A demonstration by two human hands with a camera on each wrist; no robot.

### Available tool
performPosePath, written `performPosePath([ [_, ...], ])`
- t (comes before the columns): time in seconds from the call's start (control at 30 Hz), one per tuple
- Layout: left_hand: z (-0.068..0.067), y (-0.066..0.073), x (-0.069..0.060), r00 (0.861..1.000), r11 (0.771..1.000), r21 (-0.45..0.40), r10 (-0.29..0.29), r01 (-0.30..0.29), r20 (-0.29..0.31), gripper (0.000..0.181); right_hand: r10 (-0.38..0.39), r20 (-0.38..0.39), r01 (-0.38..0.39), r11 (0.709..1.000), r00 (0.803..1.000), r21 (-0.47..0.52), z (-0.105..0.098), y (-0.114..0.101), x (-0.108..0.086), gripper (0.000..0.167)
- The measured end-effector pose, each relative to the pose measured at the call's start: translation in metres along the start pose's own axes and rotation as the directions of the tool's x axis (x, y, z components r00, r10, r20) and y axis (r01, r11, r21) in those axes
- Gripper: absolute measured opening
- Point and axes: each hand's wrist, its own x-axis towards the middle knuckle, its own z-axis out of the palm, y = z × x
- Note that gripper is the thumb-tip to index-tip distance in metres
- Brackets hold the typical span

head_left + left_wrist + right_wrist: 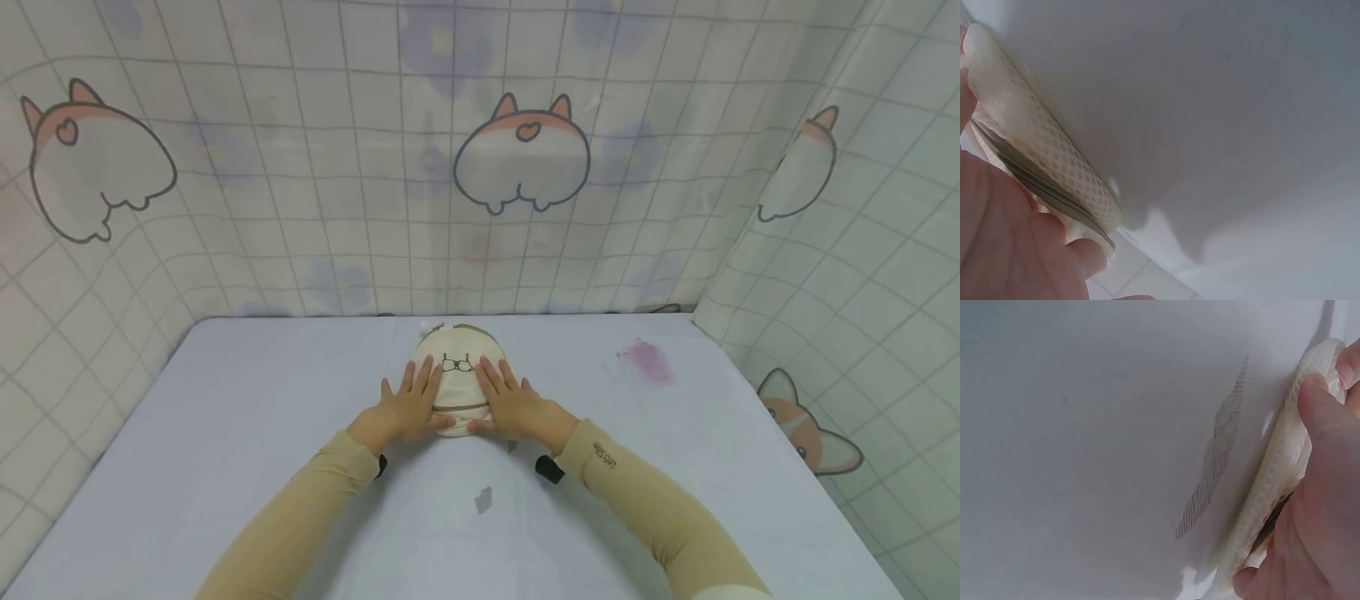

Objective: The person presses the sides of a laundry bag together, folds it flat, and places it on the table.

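Note:
A cream mesh zip bag (456, 385) with a line drawing of glasses lies on the white table. My left hand (408, 410) rests on its left side, fingers straight and pointing away from me. On the right side, my right hand (519, 408) presses down in the same way, thumb along the near edge. An olive zipper (1038, 181) runs across the near part of the bag, seen beside my left palm in the left wrist view. In the right wrist view, my right thumb (1319, 403) touches the mesh edge. My hands hide the bag's sides.
The white table (247, 433) meets a checked cloth backdrop (360, 208) behind and at both sides. A pink stain (647, 360) marks the cloth at right, and a grey patch (483, 500) is in front of the bag.

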Motion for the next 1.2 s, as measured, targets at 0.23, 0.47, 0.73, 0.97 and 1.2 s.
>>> performPosePath([
  [0.23,-0.002,0.003,-0.001,1.000,1.000,-0.012,-0.012,0.012,0.011,0.096,0.013,0.043,-0.013,1.000,0.999,-0.006,-0.001,0.001,0.001,0.101],
  [0.47,-0.002,0.001,0.000,1.000,1.000,-0.009,-0.003,0.003,0.017,0.096,0.021,0.074,-0.022,1.000,0.997,0.018,-0.006,0.000,0.000,0.102],
  [0.73,-0.003,-0.003,0.000,1.000,0.998,-0.063,0.016,-0.016,0.000,0.098,0.001,0.074,-0.005,0.998,0.997,0.061,-0.009,0.003,0.001,0.103],
  [0.97,-0.002,-0.014,0.005,0.997,0.989,-0.140,0.033,-0.043,-0.071,0.095,-0.048,0.002,0.048,0.991,0.999,0.127,-0.017,0.007,0.001,0.098],
  [1.2,-0.004,-0.022,0.008,0.995,0.986,-0.163,0.027,-0.043,-0.098,0.092,-0.059,-0.061,0.069,0.983,0.996,0.170,-0.023,0.007,0.000,0.094],
])
